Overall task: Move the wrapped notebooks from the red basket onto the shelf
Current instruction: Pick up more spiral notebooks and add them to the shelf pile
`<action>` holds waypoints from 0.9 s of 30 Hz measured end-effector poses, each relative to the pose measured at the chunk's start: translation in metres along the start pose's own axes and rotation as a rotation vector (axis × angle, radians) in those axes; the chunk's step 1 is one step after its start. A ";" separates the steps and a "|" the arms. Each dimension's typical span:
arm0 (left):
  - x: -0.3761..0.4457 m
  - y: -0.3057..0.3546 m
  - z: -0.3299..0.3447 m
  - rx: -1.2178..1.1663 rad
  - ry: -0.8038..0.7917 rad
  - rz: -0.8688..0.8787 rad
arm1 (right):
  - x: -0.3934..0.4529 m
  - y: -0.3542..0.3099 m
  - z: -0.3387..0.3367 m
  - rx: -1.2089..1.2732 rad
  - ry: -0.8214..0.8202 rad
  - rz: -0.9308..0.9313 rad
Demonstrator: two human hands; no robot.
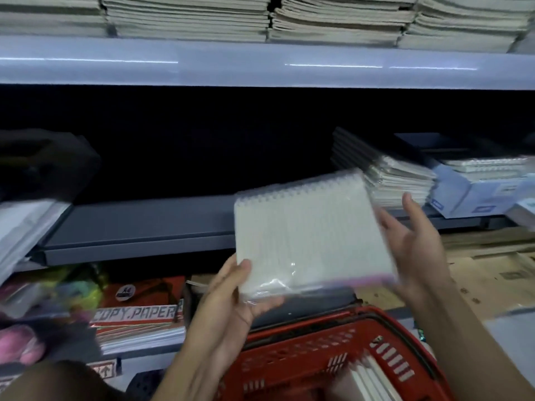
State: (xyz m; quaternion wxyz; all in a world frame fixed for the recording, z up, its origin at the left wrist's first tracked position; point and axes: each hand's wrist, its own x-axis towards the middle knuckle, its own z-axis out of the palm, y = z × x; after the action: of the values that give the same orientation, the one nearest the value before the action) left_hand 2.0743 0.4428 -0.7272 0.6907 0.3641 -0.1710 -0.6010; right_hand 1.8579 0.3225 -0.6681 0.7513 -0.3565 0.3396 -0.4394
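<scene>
Item: wrapped notebook pack [309, 235], tilted, between my hands, above the red basket [304, 351] and before the grey shelf [139, 227]. My left hand [231, 302] grips its lower-left corner, thumb on front. My right hand [417, 247], fingers spread, touches its right edge. More notebooks [367, 380] lie in the basket under my right wrist.

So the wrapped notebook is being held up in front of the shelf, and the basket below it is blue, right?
No, the basket is red, not blue; the head view shows it. The wrapped notebook is indeed being held up in front of the shelf.
</scene>
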 end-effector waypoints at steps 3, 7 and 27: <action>-0.005 -0.012 0.020 -0.260 -0.082 0.024 | -0.030 0.039 0.025 0.063 -0.069 -0.110; 0.000 -0.029 0.037 -0.228 -0.170 0.029 | -0.040 0.086 0.054 -0.207 0.149 -0.294; 0.065 0.041 0.020 0.569 0.103 0.364 | 0.091 0.022 0.025 -0.591 0.221 -0.142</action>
State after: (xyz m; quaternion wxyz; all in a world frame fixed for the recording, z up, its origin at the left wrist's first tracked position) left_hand 2.1036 0.3750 -0.6980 0.6651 0.5357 -0.3586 -0.3770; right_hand 1.9230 0.2548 -0.6915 0.5414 -0.5322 0.5064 -0.4089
